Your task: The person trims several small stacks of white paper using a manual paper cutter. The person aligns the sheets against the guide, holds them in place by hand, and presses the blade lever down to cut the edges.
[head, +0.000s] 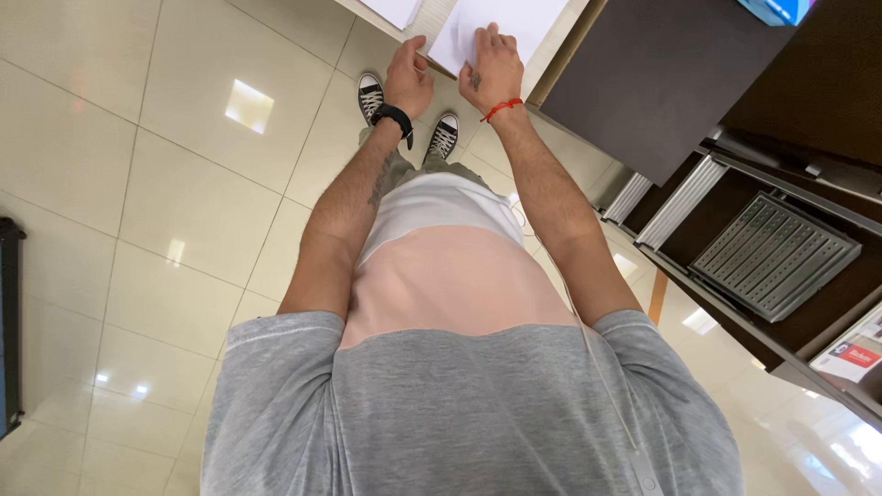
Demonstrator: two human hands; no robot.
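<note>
Here the right hand (493,69) lies flat with fingers spread on a thin, floppy white paper sheet (514,18), best pinched by its edge, while the left hand (409,78) sits loosely curled at the sheet's near corner.

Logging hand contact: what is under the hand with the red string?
A white paper sheet lies under the right hand, on a pale counter. The part of the sheet beneath the palm is covered. The left hand rests beside it.
</note>
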